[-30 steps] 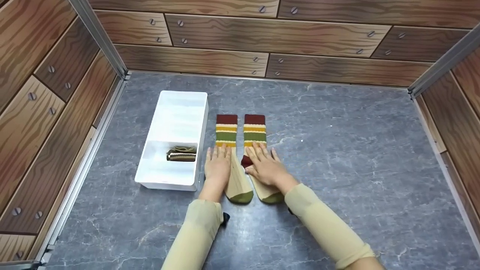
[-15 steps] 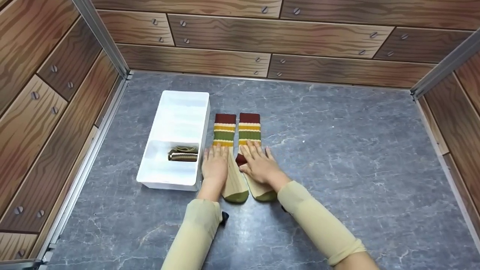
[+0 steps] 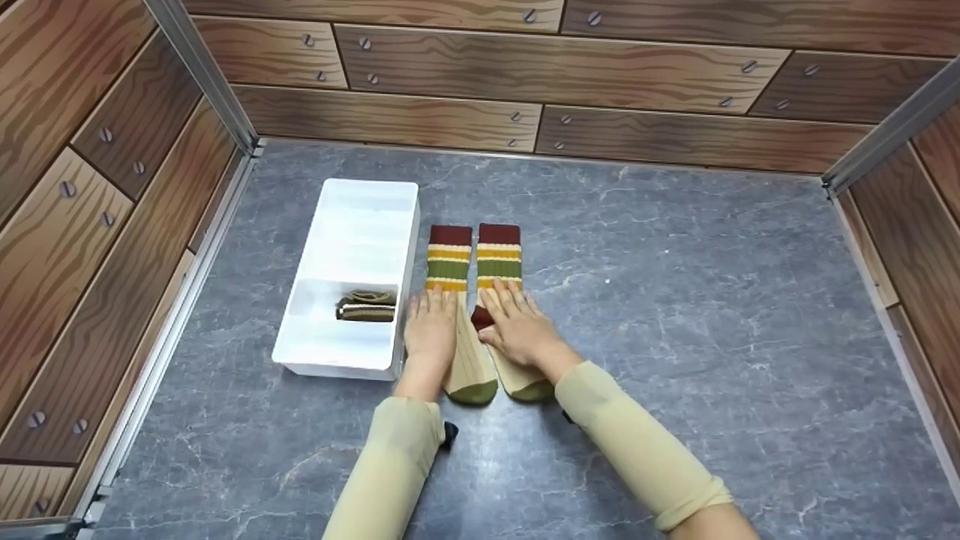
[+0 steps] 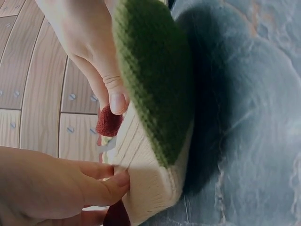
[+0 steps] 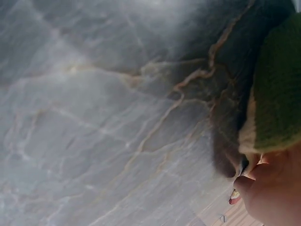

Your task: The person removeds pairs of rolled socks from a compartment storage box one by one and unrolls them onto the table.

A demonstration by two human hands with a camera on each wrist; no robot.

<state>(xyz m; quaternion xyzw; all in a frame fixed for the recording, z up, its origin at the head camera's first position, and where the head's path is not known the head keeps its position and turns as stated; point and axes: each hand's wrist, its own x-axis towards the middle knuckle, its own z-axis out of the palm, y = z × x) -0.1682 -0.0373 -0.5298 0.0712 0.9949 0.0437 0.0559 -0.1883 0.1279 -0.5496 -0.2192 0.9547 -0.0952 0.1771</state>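
Two striped socks lie flat side by side on the grey marbled surface, with dark red cuffs, yellow, cream and green bands, beige feet and green toes. Across the middle of the left sock [image 3: 471, 367] my left hand [image 3: 431, 330] rests with straight fingers. My right hand [image 3: 521, 330] lies spread over the right sock [image 3: 499, 259], its thumb near the dark red heel. In the left wrist view a green toe [image 4: 153, 80] fills the middle, and a thumb touches the beige knit. The right wrist view shows a green toe [image 5: 280, 89] beside part of the right hand.
A white divided box [image 3: 360, 247] stands just left of the left hand. Folded brown and olive socks [image 3: 366, 307] sit in its near part. Wood-patterned panels [image 3: 435, 71] wall in the grey marbled surface [image 3: 675, 300] at the back and both sides.
Over the last second the right hand and the right sock have shifted slightly left, closer to the left sock. In the last half second both hands have stayed in place on the socks.
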